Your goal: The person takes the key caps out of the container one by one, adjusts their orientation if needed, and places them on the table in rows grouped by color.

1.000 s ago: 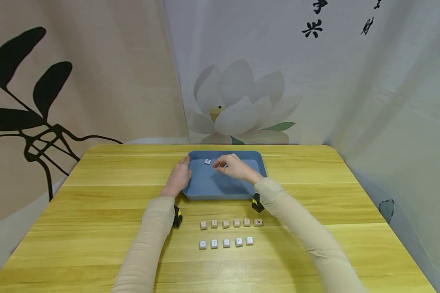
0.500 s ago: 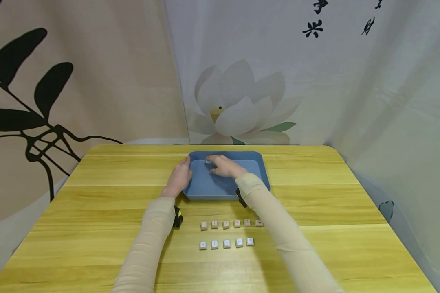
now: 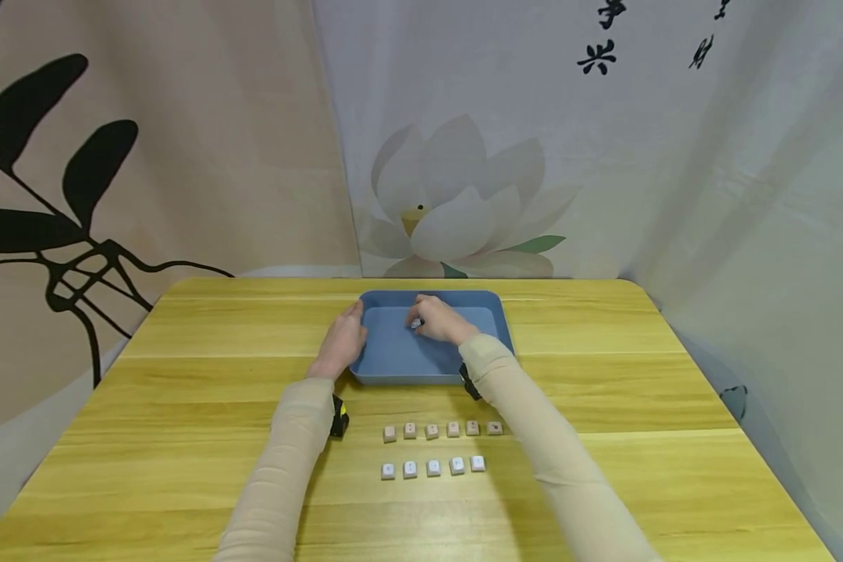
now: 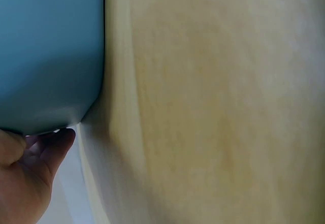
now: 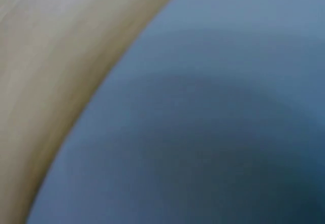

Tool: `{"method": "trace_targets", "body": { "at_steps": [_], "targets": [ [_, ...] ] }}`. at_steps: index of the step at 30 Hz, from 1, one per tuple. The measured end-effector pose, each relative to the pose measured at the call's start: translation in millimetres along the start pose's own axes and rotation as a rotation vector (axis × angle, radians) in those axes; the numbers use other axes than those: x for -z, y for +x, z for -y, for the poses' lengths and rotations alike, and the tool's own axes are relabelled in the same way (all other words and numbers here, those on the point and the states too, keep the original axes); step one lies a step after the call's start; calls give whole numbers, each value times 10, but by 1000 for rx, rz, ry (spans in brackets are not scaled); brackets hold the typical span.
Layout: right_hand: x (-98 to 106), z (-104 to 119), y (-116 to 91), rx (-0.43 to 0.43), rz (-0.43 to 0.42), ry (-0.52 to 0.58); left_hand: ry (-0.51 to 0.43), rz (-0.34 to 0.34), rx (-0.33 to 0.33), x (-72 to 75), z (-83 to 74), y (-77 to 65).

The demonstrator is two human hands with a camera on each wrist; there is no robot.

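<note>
A shallow blue tray [image 3: 407, 355] lies on the table in the head view. My left hand [image 3: 342, 343] holds the tray's left side, and the left wrist view shows its thumb and fingers at the tray wall [image 4: 51, 82]. Over the tray floor my right hand [image 3: 441, 318] pinches a small pale keycap [image 3: 417, 322] between thumb and fingers. Its printed mark is too small to read. In the right wrist view only the blurred tray [image 5: 203, 107] and some table appear; the hand is out of that frame.
Two rows of keycaps stand on the wooden table [image 3: 639, 390] in front of the tray. Several beige ones make up the far row [image 3: 432, 431], several whiter ones the near row [image 3: 433, 468]. A printed curtain [image 3: 464, 156] hangs behind the table.
My right hand reached left to the keycap at the tray's back left, took hold of it and drew it slightly right and nearer. The left hand stayed on the tray's side.
</note>
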State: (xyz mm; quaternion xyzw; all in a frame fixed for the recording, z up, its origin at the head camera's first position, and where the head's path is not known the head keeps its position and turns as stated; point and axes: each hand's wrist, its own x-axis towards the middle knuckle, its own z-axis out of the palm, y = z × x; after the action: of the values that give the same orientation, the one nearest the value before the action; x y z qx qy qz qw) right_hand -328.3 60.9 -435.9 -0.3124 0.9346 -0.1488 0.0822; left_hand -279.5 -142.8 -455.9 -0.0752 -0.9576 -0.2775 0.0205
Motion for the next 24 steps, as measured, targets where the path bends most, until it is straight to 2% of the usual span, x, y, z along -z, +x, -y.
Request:
{"method": "trace_targets", "body": {
  "at_steps": [5, 8, 13, 20, 24],
  "targets": [
    [7, -86, -54, 16, -27, 51, -2, -2, 6, -8, 4, -5],
    [31, -134, -92, 4, -26, 134, -3, -1, 10, -10, 5, -2],
    [74, -194, -177, -63, -5, 327, -2, 4, 12, -10, -2, 8],
    [133, -230, -322, -143, 61, 717, -2, 12, 19, -3, -11, 2],
    [152, -259, -392, -143, 97, 815, -5, 4, 15, -6, -7, 4]
  ]
}}
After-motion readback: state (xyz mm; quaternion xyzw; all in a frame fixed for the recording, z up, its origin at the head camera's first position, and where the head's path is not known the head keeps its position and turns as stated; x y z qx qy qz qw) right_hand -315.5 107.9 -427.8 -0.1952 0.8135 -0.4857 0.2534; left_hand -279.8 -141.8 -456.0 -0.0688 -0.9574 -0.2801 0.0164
